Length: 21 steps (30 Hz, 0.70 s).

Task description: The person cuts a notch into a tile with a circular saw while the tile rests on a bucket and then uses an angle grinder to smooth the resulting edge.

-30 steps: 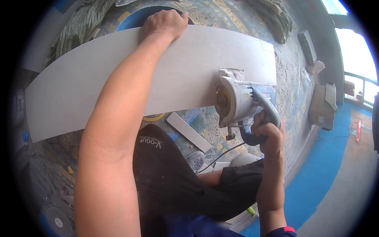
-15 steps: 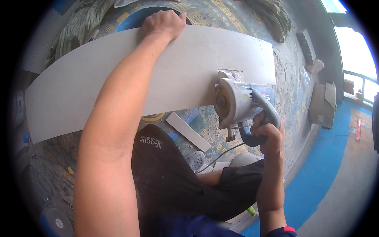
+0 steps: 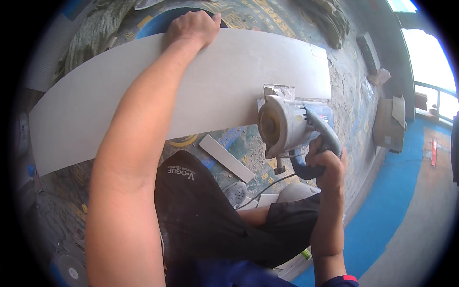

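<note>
A long pale grey tile (image 3: 224, 71) stretches across the view in front of me. My left hand (image 3: 193, 28) is closed at its far edge, knuckles up and thumb out to the right; the fingertips are hidden. In my right hand (image 3: 329, 161) is the looped rear handle of a handheld circular tile cutter (image 3: 289, 119). The cutter's flat base plate rests over the right part of the tile, near its close edge. Its round, dusty disc side faces left, and the blade's cutting edge cannot be made out. A dark power cord (image 3: 272, 186) trails from it toward my legs.
Beneath the tile's far edge is a blue round object (image 3: 155, 24). A narrow tile strip (image 3: 226, 158) lies on the dusty, printed floor covering between tile and legs. A cardboard box (image 3: 388, 125) stands right, by the window. Grey crumpled sacks (image 3: 330, 21) lie farther off.
The tile and surroundings sit slightly farther left and up in view. The cutter has turned a little, showing more of its disc side. Both hands keep their hold.
</note>
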### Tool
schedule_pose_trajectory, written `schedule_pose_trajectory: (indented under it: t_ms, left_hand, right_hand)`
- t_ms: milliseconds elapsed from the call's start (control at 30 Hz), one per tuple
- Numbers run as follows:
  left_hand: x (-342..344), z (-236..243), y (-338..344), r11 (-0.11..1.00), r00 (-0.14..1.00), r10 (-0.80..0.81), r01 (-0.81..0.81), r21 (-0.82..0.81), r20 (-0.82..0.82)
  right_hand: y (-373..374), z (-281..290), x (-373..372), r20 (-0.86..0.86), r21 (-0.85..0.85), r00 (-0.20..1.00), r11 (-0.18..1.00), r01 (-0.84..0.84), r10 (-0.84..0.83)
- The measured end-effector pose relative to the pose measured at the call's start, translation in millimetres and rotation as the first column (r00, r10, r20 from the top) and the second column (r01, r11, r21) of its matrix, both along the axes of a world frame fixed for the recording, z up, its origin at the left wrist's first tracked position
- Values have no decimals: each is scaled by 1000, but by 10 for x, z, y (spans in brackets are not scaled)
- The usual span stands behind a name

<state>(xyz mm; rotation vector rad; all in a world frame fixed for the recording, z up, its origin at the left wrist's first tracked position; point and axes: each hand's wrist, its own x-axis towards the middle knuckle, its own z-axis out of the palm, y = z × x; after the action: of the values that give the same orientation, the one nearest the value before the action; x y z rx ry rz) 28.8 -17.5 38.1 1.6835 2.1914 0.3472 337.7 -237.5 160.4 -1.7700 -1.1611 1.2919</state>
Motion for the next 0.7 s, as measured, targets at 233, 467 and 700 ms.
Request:
schedule_pose_trajectory:
  t_ms: [233, 467, 700]
  left_hand:
    - [-14, 10, -27, 1000, 1000, 3, -3, -12, -8]
    - [18, 59, -61, 1000, 1000, -6, 6, -23, 1]
    - [14, 61, -74, 1000, 1000, -9, 9, -14, 0]
  right_hand:
    - [-4, 5, -96, -7, 42, 1000, 999, 17, -17]
    - [1, -10, -38, -36, 31, 999, 999, 34, -33]
    - [30, 21, -108, 3, 49, 1000, 999, 4, -5]
